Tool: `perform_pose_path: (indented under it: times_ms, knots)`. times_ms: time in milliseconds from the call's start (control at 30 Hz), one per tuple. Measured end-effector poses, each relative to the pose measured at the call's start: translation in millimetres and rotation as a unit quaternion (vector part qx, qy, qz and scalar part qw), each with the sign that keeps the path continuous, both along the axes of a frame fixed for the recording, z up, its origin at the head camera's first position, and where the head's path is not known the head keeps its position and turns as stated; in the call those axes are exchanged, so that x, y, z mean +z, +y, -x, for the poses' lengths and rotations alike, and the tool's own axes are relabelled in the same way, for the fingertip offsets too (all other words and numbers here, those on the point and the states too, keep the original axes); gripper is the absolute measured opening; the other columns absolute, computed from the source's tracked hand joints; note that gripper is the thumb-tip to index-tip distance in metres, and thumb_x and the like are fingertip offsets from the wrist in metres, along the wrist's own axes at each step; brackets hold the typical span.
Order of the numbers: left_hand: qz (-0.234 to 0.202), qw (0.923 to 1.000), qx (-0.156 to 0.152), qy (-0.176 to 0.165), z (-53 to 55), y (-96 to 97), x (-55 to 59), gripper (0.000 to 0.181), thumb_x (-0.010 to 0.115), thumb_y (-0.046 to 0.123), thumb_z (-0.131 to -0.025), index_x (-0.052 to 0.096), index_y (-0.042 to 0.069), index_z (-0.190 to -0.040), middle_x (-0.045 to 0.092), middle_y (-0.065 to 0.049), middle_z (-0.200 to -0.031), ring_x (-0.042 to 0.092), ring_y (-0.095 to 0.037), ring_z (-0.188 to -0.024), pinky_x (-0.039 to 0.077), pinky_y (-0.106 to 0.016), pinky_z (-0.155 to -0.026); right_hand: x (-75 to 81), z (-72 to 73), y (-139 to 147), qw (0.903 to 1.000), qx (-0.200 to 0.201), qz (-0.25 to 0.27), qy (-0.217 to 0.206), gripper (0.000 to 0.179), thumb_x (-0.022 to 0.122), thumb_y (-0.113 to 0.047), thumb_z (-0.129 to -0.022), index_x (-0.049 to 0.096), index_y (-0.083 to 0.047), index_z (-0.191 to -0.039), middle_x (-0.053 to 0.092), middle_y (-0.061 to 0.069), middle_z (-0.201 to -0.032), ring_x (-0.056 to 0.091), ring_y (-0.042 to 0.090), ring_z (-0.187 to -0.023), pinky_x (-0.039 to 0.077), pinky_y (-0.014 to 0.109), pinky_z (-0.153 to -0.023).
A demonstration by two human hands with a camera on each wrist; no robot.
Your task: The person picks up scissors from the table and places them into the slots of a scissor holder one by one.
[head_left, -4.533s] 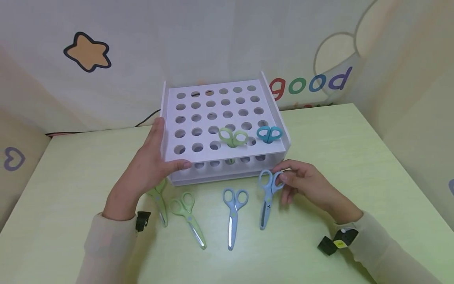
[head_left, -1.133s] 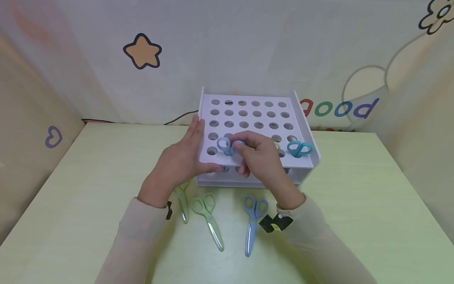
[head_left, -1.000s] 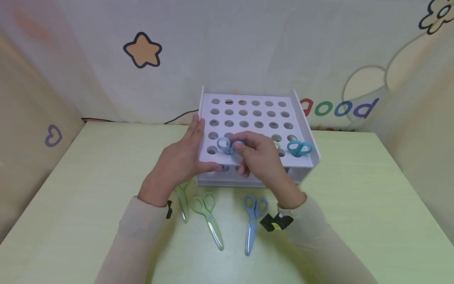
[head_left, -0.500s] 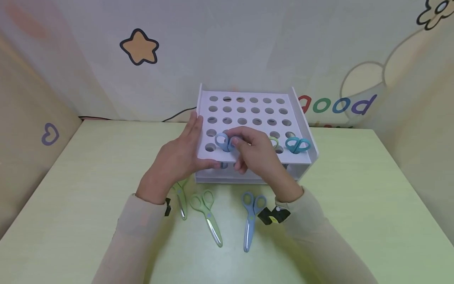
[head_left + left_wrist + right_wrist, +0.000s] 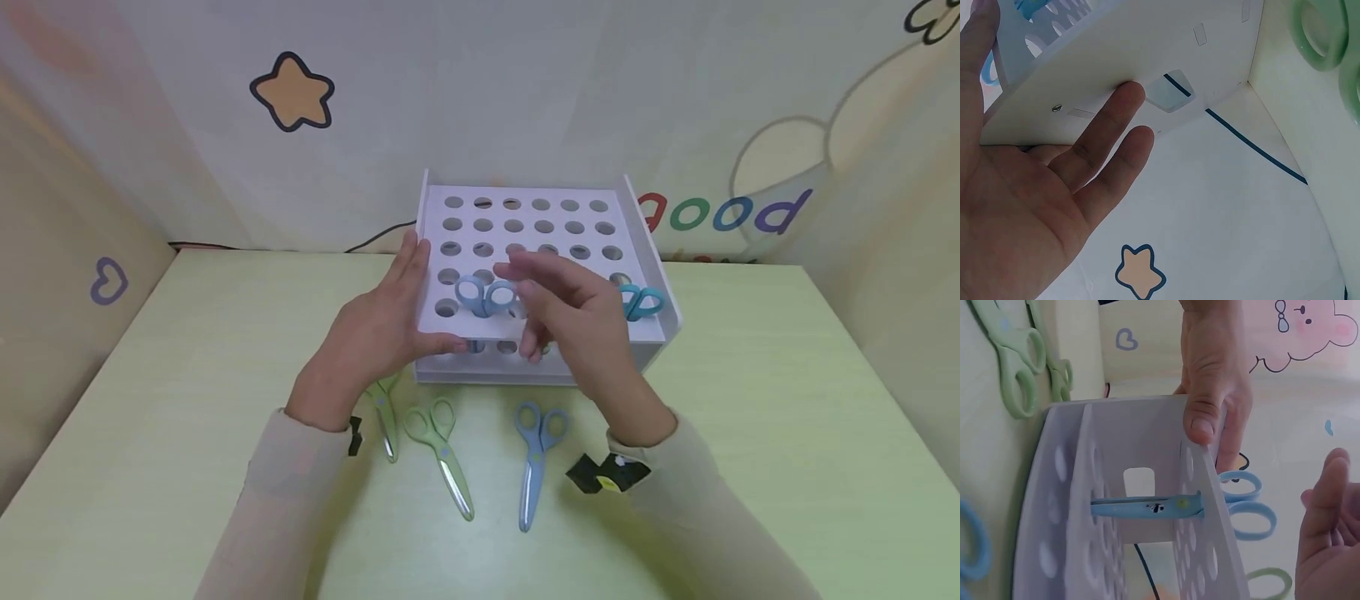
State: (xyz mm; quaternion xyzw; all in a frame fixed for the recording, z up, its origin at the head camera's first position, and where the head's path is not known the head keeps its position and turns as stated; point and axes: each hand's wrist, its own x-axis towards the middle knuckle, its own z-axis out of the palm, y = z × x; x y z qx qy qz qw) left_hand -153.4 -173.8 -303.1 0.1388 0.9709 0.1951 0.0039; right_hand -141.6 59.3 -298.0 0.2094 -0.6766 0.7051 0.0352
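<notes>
My left hand (image 5: 367, 342) steadies the white two-tier rack (image 5: 528, 327) full of round holes, fingers straight along its left wall and thumb along the front edge. Light-blue scissors (image 5: 484, 297) stand in the second hole from the left of the front row. In the right wrist view their blades (image 5: 1147, 507) pass down through the tiers. Just right of these handles is my right hand (image 5: 581, 321), fingers loosely bent and holding nothing. It partly covers the teal scissors (image 5: 643, 302) in the rack. Green scissors (image 5: 1269, 581) in the rack show only a loop in the right wrist view.
On the table in front of the rack lie another pair of blue scissors (image 5: 532, 458) and two green pairs, one in the middle (image 5: 442, 454) and one by my left wrist (image 5: 384, 417). A printed curtain (image 5: 495, 83) hangs behind, and a black cable (image 5: 378, 237) runs along the table's back edge.
Earlier, my right hand picked these blue scissors off the table and held their handle at the rack. Now it has let go and moved right. My left hand stays on the rack.
</notes>
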Motion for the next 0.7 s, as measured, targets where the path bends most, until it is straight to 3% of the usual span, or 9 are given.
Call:
perform_pose_path:
  times_ms: [133, 367, 700]
  knots:
    - [-0.004, 1.0000, 0.005, -0.005, -0.1, 1.9, 2.8, 0.128, 0.082, 0.060, -0.077, 0.002, 0.009, -0.163, -0.009, -0.003, -0.168, 0.056, -0.024, -0.070, 0.044, -0.034, -0.061, -4.5, -8.7, 18, 0.9995, 0.028, 0.011, -0.005, 0.028, 0.061, -0.003, -0.100, 0.064, 0.006, -0.127, 0.074, 0.013, -0.111, 0.056, 0.024, -0.049, 0.051, 0.028, -0.050]
    - [-0.013, 0.9998, 0.010, -0.013, -0.3, 0.8, 2.4, 0.128, 0.082, 0.059, -0.077, -0.001, 0.011, -0.163, -0.012, -0.001, -0.168, 0.059, -0.026, -0.082, 0.044, -0.035, -0.064, -17.9, -17.6, 48, 0.9982, 0.037, -0.036, -0.030, 0.017, 0.062, -0.002, -0.100, 0.066, 0.011, -0.110, 0.072, 0.015, -0.087, 0.056, 0.023, -0.049, 0.051, 0.030, -0.048]
    - [-0.029, 0.9995, 0.005, -0.013, 0.5, 2.3, -2.3, 0.128, 0.083, 0.056, -0.078, 0.000, 0.011, -0.163, -0.011, -0.002, -0.168, 0.060, -0.030, -0.094, 0.045, -0.037, -0.067, -49.5, -21.4, 74, 0.9876, 0.025, -0.116, -0.102, 0.020, 0.061, -0.004, -0.101, 0.068, 0.010, -0.113, 0.071, 0.014, -0.086, 0.060, 0.023, -0.053, 0.053, 0.030, -0.052]
